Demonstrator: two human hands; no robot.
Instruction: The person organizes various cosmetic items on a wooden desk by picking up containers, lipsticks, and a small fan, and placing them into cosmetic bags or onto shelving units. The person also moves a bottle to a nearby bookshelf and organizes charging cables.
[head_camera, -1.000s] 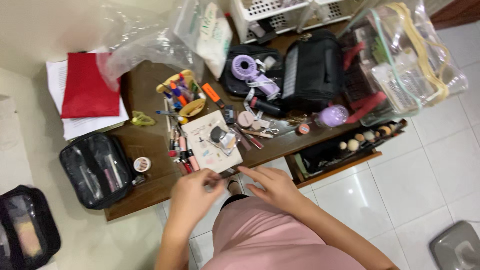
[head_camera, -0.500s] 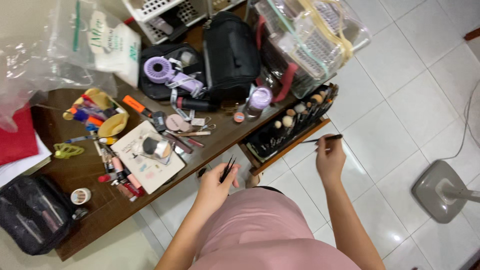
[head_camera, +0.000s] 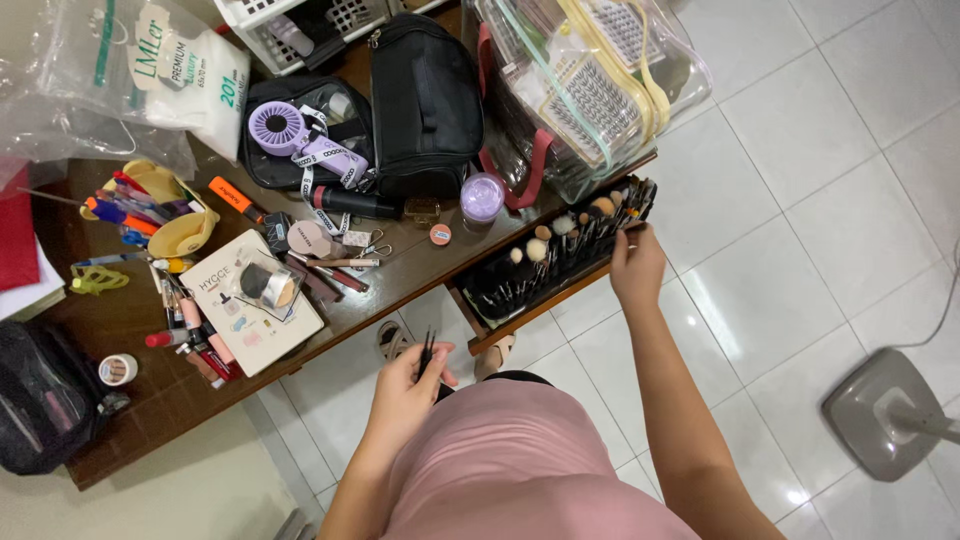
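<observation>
Where half a second ago the right hand (head_camera: 637, 268) hung over the white floor tiles with a thin dark brush held out, it now sits at the far end of the open wooden drawer (head_camera: 520, 325), fingers curled closed at the drawer's corner; the brush itself cannot be made out now among the others. The left hand (head_camera: 405, 385) has changed little: it is still low, in front of the pink skirt, pinched shut on a small bundle of thin black makeup brushes (head_camera: 428, 352) whose tips point up toward the table edge.

The drawer stands pulled out from under the dark brown wooden table (head_camera: 120, 320), lined in black, packed with rows of dark-handled brushes with cream and tan heads (head_camera: 560, 235).

Around it, on the tabletop:
- a small lilac-lidded jar (head_camera: 482, 195), just above the drawer
- a black fabric bag (head_camera: 425, 95), behind the jar
- a clear plastic pouch with yellow and green trim (head_camera: 590, 80), overhanging the drawer's far end
- a lilac handheld fan (head_camera: 285, 135), lying on a black case
- a cream palette box (head_camera: 255, 300), near the front edge
- a yellow cup of pens (head_camera: 160, 205), at the left.

A grey fan base (head_camera: 890, 410) stands on the tiles, well apart.
</observation>
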